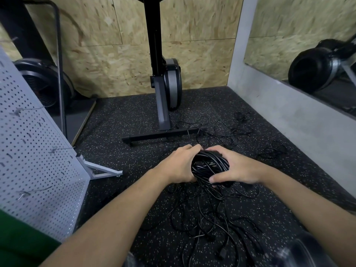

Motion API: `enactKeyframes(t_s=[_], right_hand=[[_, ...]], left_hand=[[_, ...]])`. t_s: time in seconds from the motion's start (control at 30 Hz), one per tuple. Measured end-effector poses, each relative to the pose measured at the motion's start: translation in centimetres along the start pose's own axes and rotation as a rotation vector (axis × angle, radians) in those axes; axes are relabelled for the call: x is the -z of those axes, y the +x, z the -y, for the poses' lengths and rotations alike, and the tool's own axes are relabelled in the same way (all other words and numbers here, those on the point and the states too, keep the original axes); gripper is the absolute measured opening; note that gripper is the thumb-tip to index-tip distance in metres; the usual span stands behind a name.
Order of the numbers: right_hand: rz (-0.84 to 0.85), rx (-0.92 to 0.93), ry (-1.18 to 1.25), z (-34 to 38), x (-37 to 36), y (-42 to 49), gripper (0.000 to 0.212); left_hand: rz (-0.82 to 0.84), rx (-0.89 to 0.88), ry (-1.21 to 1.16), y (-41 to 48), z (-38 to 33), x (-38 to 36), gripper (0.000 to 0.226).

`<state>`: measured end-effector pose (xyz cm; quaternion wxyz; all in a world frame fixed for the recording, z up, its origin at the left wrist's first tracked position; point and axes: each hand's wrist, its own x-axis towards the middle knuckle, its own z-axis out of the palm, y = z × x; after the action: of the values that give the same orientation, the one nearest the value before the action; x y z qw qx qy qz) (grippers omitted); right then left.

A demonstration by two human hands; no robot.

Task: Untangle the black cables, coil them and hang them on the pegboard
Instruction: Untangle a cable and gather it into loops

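A coiled bundle of black cable (pixel 210 165) is held above the floor between both hands. My left hand (pixel 178 164) grips its left side with fingers curled over the top. My right hand (pixel 234 167) grips the right side, thumb pressed on the lower front. Below them a tangle of loose black cables (pixel 212 214) spreads over the speckled floor toward me. More thin black cables (pixel 229 130) lie farther off on the floor. The grey pegboard (pixel 32 155) leans at the left, with a few hooks showing.
A black exercise machine (pixel 165 89) stands ahead, its base bar (pixel 159 136) across the floor by the cables. The pegboard's foot (pixel 102 171) sticks out at the left. A grey wall (pixel 285 112) with a mirror (pixel 308 54) runs along the right.
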<state>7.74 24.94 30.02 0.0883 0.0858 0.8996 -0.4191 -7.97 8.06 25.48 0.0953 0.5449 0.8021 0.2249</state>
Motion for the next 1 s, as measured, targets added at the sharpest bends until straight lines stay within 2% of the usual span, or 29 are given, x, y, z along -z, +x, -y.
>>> enactKeyframes(t_s=[0.17, 0.27, 0.37, 0.43, 0.5, 0.67, 0.7, 0.77, 0.83, 1.0], right_hand=[[0.03, -0.003, 0.032, -0.9, -0.1, 0.2, 0.077], [0.025, 0.01, 0.012, -0.9, -0.2, 0.0, 0.08], [-0.061, 0.022, -0.14, -0.6, -0.5, 0.1, 0.094], [-0.098, 0.031, -0.312, -0.5, -1.2, 0.3, 0.109], [-0.142, 0.032, -0.488, -0.3, -1.7, 0.5, 0.113], [-0.199, 0.004, -0.684, 0.4, -2.6, 0.9, 0.105], [-0.201, -0.011, -0.689, 0.4, -2.8, 0.9, 0.096], [-0.204, -0.028, -0.663, 0.2, -2.7, 1.1, 0.063], [-0.197, -0.024, -0.619, 0.0, -2.4, 1.2, 0.047], [-0.242, -0.006, -0.508, -0.4, -2.7, 1.4, 0.044]], left_hand=[[0.061, 0.043, -0.042, -0.3, -0.4, -0.1, 0.058], [0.073, 0.069, -0.004, -0.3, -0.5, 0.1, 0.057], [0.057, 0.118, 0.057, -0.2, -0.9, 0.4, 0.049], [0.051, 0.16, 0.122, -0.1, -1.2, 0.4, 0.039], [0.015, 0.171, 0.22, -0.1, -1.4, 0.5, 0.031], [-0.053, 0.12, 0.429, 0.0, -2.2, 1.0, 0.032], [-0.062, 0.111, 0.445, -0.1, -2.4, 0.9, 0.034], [-0.088, 0.101, 0.425, -0.2, -2.4, 0.7, 0.038], [-0.111, 0.096, 0.386, -0.2, -2.2, 0.5, 0.04], [-0.167, 0.064, 0.374, -0.1, -1.9, 0.3, 0.044]])
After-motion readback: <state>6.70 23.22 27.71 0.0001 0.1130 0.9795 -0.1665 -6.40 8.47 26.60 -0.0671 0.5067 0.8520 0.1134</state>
